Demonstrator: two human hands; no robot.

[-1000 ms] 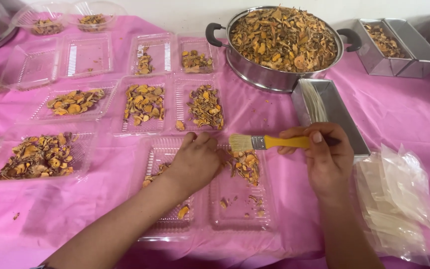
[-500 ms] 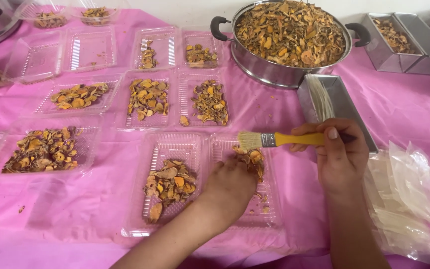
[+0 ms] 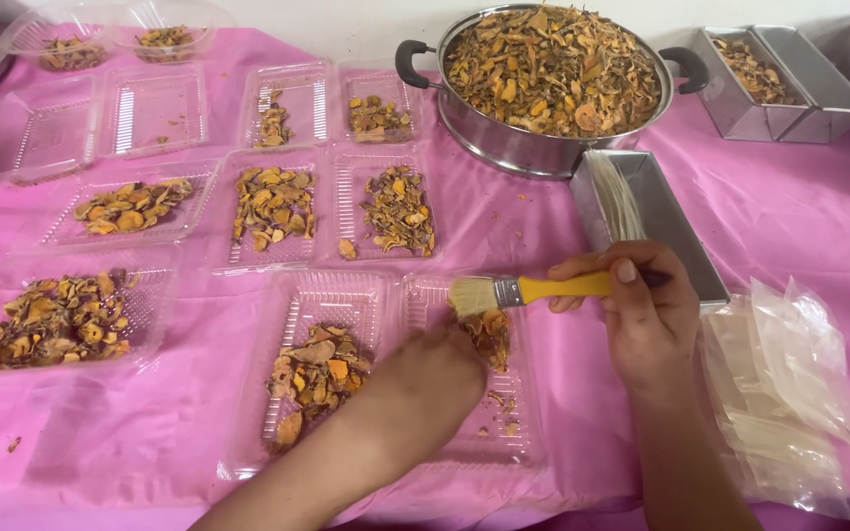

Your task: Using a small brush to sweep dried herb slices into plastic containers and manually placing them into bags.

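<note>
My right hand holds a yellow-handled paintbrush level, bristles pointing left over a clear plastic clamshell tray. My left hand rests inside the tray's right half, fingers curled on a small heap of dried orange-brown slices. The tray's left half holds a bigger pile of the dried slices. Whether the left hand grips any pieces is hidden by its own back.
A big steel pot of dried slices stands at the back. Several more clear trays with slices lie on the pink cloth. A steel loaf tin and a stack of clear bags are at right.
My left hand moved right, from the tray's left half to the right half under the brush. The pile in the left half is now uncovered. The brush barely moved.
</note>
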